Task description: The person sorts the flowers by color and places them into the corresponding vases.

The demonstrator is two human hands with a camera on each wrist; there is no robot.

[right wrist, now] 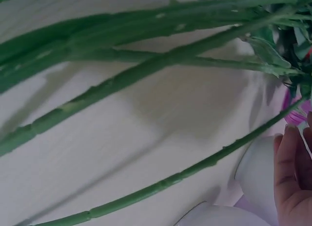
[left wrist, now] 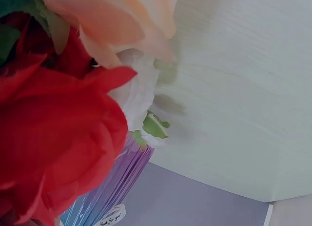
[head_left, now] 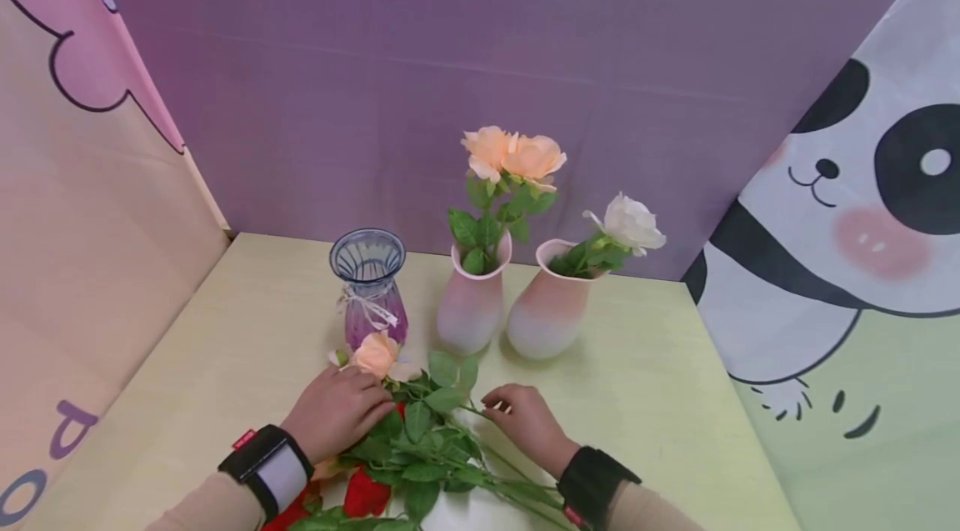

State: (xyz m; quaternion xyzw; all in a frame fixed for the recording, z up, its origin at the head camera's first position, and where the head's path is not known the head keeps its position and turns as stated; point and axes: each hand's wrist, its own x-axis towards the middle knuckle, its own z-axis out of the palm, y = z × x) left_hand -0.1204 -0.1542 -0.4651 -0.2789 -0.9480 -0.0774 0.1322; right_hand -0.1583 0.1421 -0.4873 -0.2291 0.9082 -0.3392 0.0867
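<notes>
A pile of artificial roses lies at the front of the table, with green leaves, a red rose and long green stems. My left hand is at the flower end, against a peach rose with a white rose beside it. Its fingertips are hidden among the blooms, so its grip does not show. On the other side of the leaves, my right hand has loosely bent fingers close to a thin stem. In the right wrist view the visible fingertips are apart from that stem.
Behind the pile stands a blue-purple glass vase with a white bow. Right of it are a pink-white vase holding two peach roses, and another pink-white vase with a white rose leaning right. A purple wall borders the table's back.
</notes>
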